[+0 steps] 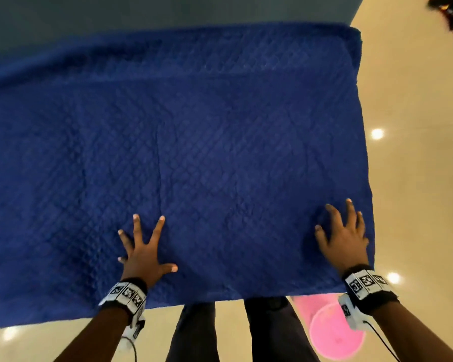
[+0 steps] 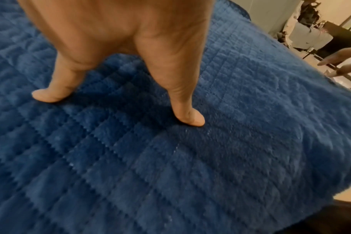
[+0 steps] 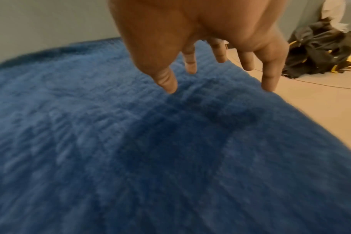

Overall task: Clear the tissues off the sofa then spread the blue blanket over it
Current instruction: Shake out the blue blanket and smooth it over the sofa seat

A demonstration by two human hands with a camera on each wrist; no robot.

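Since both your hands, left hand (image 1: 144, 257) and right hand (image 1: 343, 239), lie spread flat on the soft, limp quilted blue blanket (image 1: 194, 152), pinch its sofa-front edge to tug.

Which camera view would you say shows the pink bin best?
The head view: the pink bin stands on the floor beside the person's legs, partly behind the right hand's wristband. Neither wrist view shows it; both mostly show the blue blanket.

Deep blue diamond-quilted blanket (image 1: 194, 152); pink bin (image 1: 332, 333)
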